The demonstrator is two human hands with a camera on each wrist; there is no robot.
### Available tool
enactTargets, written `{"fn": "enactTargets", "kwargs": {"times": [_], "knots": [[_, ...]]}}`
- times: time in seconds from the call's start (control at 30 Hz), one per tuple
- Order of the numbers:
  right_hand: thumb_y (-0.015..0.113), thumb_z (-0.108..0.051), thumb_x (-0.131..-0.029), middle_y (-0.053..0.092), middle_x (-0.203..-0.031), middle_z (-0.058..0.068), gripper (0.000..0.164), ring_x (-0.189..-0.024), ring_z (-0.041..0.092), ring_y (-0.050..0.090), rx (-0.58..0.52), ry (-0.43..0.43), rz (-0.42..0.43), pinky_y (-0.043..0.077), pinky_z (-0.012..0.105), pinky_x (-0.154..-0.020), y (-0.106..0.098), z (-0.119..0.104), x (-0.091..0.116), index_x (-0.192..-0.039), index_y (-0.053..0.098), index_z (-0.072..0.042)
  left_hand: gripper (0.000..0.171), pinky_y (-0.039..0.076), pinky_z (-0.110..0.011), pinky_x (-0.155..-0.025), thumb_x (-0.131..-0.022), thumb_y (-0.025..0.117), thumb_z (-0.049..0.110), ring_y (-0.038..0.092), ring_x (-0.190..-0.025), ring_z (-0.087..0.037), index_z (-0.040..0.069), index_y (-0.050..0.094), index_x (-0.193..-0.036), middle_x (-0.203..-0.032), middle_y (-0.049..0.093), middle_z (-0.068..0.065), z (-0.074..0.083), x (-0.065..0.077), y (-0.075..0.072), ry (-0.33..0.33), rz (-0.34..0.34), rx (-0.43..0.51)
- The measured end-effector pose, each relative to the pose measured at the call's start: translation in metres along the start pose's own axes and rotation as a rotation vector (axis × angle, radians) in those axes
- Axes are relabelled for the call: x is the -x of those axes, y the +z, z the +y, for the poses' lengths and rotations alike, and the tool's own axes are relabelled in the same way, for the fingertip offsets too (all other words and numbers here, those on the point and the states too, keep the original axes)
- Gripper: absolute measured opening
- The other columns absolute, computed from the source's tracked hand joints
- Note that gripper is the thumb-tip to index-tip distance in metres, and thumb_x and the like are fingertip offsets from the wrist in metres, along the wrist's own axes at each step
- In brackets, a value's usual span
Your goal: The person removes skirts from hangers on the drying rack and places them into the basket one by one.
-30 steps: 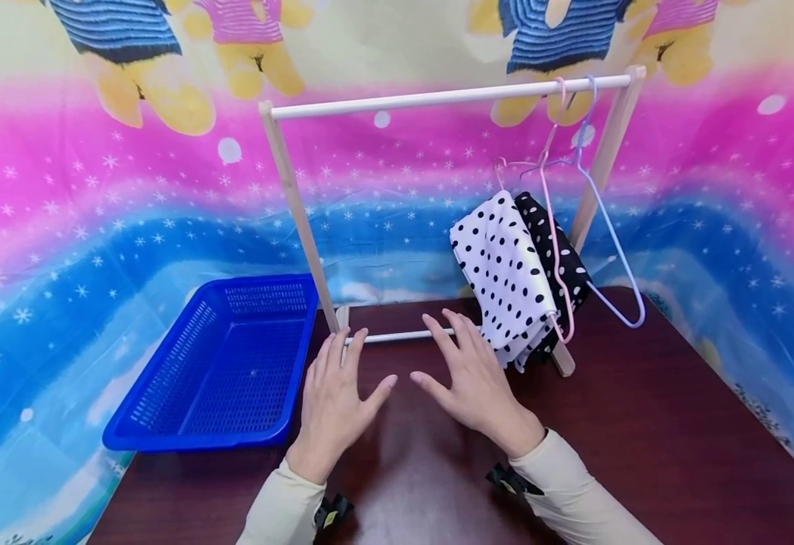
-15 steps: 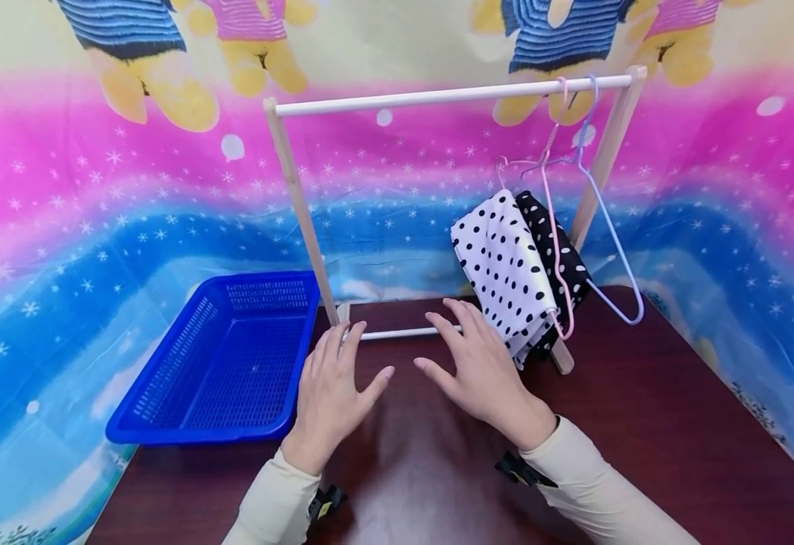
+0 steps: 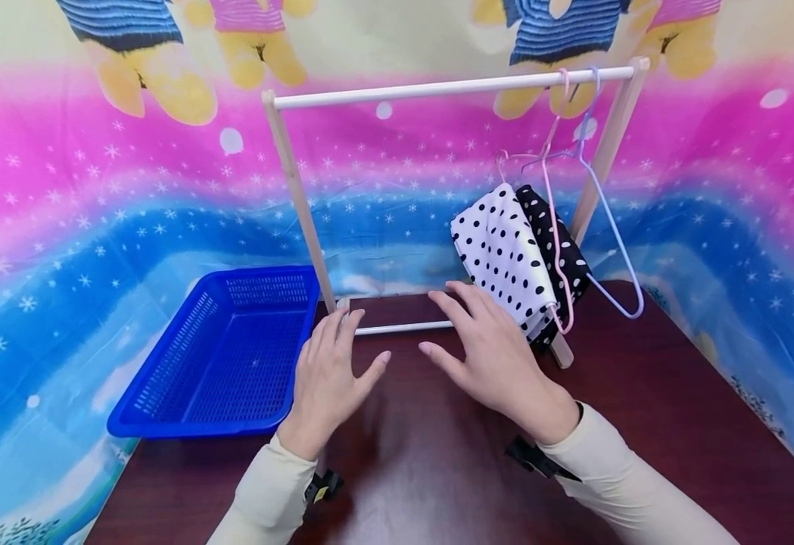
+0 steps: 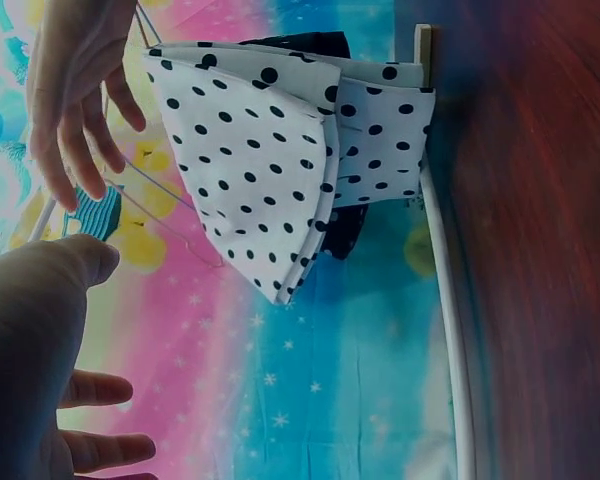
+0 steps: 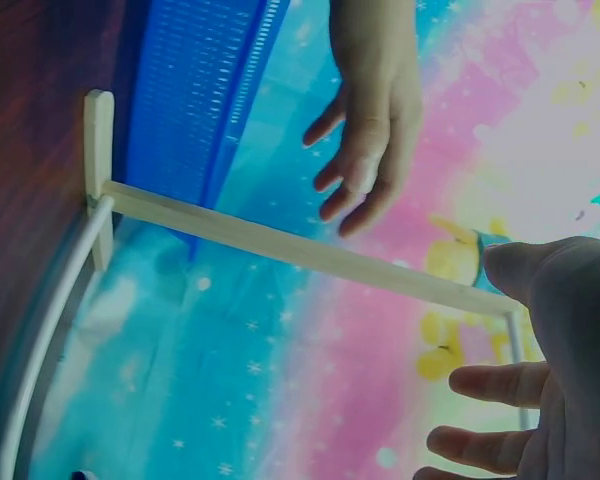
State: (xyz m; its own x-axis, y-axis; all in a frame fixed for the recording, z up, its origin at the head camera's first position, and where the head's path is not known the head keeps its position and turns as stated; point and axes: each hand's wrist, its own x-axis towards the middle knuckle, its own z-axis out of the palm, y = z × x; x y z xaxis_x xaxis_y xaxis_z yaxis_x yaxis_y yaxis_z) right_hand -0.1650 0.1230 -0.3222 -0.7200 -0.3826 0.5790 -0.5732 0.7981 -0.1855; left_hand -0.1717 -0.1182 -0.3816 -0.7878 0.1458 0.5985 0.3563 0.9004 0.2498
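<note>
Behind the bench (image 3: 424,473) hung a curtain (image 3: 165,174) in pink & blue bands w/ printed snowflakes.

Head view: wooden clothes rack (image 3: 451,87) stood twd the back of the bench, blue plastic basket (image 3: 233,363) just L of it. Near the rack's R end, pink hanger (image 3: 555,242) & lilac hanger (image 3: 605,208) were hooked over the top rod; white cloth (image 3: 502,250) w/ black dots hung on the pink one, black cloth (image 3: 538,219) w/ white dots behind it on the lilac. Person's L grip (image 3: 325,378): fingers extended, thumb out, holding nothing, near basket's R side. R grip (image 3: 495,359): likewise spread & holding nothing, overlapping the white cloth's lower part in view. Thumbs pointed twd each other w/ a gap between. Cream sleeves (image 3: 642,484), blk wrist straps (image 3: 325,487).

L-wrist view (sideways): white cloth filled the mid, folded in layers, bit of black cloth peeking out behind; R grip hung apart from it, fingers loose. L grip's thumb & fingers showed at the near edge.

R-wrist view (also sideways): rack's L upright crossed the frame, basket beyond it; L grip relaxed, well above bench, R grip's fingers partly in frame.
</note>
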Motion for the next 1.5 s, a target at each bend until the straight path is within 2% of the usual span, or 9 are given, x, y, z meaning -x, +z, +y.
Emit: {"fn": "enactTargets", "kwargs": {"times": [0.17,0.5,0.83,1.2,1.5], "knots": [[0.073,-0.046,-0.090,0.053,-0.146,0.015,0.066,-0.136,0.034,0.051,0.013,-0.011,0.019,0.046,0.055,-0.108,-0.014,-0.001,-0.002,-0.144,0.054,-0.014,0.065,0.050,-0.056,-0.104,-0.090,0.067,0.055,0.053,-0.135,-0.034,0.014,0.056,-0.140,-0.148,0.054,-0.013,0.000,-0.004,0.000,-0.018,-0.018,0.016],[0.076,-0.041,-0.087,0.054,-0.145,0.015,0.067,-0.134,0.035,0.052,0.024,-0.058,0.076,0.044,0.055,-0.110,-0.045,-0.001,-0.010,-0.144,0.054,-0.013,0.063,0.051,-0.055,-0.103,-0.090,0.068,0.054,0.055,-0.133,-0.033,0.014,0.058,-0.139,-0.145,0.057,-0.012,0.002,-0.012,0.001,-0.038,-0.012,0.051],[0.079,-0.034,-0.086,0.055,-0.144,0.016,0.065,-0.136,0.035,0.050,0.052,-0.020,0.105,0.044,0.060,-0.108,-0.070,0.007,-0.016,-0.143,0.056,-0.011,0.062,0.052,-0.054,-0.102,-0.091,0.067,0.052,0.056,-0.132,-0.032,0.015,0.057,-0.139,-0.144,0.059,-0.011,0.001,-0.015,0.004,-0.054,-0.028,0.067],[0.078,-0.033,-0.088,0.056,-0.142,0.017,0.063,-0.134,0.037,0.050,0.059,0.041,0.122,0.047,0.060,-0.104,-0.080,0.024,-0.023,-0.142,0.056,-0.009,0.063,0.051,-0.053,-0.103,-0.091,0.067,0.051,0.057,-0.130,-0.032,0.015,0.055,-0.141,-0.140,0.061,-0.011,0.002,-0.019,0.006,-0.045,-0.025,0.075],[0.079,-0.032,-0.087,0.056,-0.141,0.019,0.063,-0.134,0.038,0.049,0.076,0.077,0.126,0.044,0.062,-0.107,-0.082,0.034,-0.027,-0.141,0.056,-0.009,0.063,0.053,-0.052,-0.100,-0.091,0.067,0.053,0.058,-0.129,-0.031,0.016,0.055,-0.141,-0.139,0.060,-0.009,0.003,-0.021,0.009,-0.039,-0.046,0.070]]}}
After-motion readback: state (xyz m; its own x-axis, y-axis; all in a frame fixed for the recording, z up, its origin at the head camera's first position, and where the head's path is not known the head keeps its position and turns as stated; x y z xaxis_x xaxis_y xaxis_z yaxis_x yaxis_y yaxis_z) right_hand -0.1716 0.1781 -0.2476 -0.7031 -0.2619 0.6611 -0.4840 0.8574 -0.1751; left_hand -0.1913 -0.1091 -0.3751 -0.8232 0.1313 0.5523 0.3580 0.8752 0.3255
